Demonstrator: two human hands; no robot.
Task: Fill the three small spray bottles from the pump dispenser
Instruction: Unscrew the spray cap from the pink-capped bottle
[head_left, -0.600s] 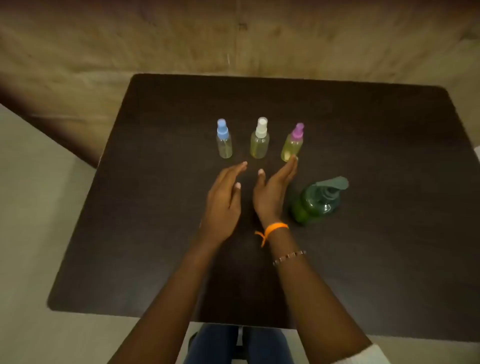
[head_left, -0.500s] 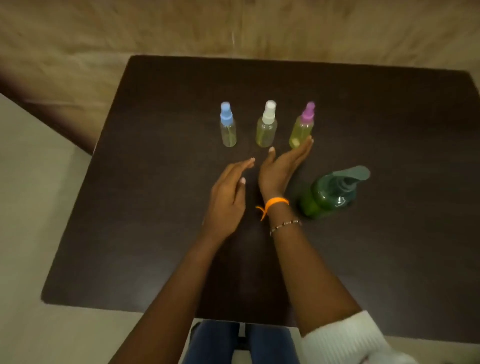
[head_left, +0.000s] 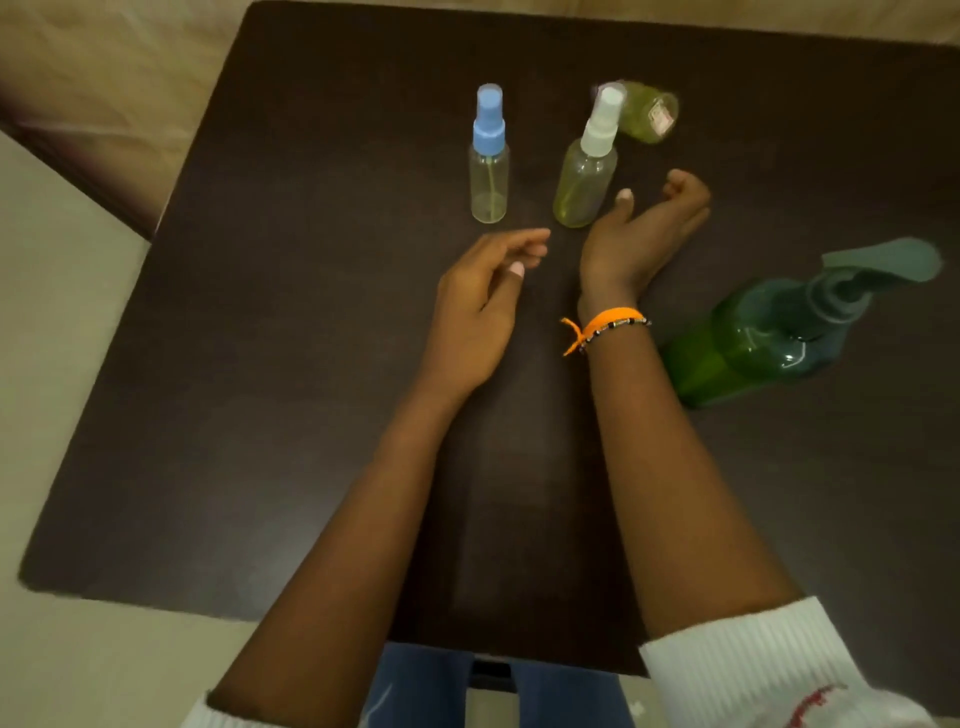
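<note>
- The pump dispenser (head_left: 769, 332), green with a grey-green pump head, stands on the dark table (head_left: 260, 415) at about 3 o'clock from the hands.
- Three small spray bottles sit toward 12 o'clock: the blue-capped bottle (head_left: 489, 156) upright, the white-capped bottle (head_left: 589, 166) just right of it, and a third bottle (head_left: 647, 111) blurred and tipped over behind the white cap.
- The right hand (head_left: 641, 236) lies at 5 o'clock of the white-capped bottle, thumb close to that bottle, fingers curled in, gripping nothing; an orange band (head_left: 605, 322) and a beaded bracelet circle its wrist.
- The left hand (head_left: 483, 301) hovers at 6 o'clock of the blue-capped bottle, fingers loosely bent, holding nothing.
- White sleeves (head_left: 753, 660) are pushed up both forearms.
</note>
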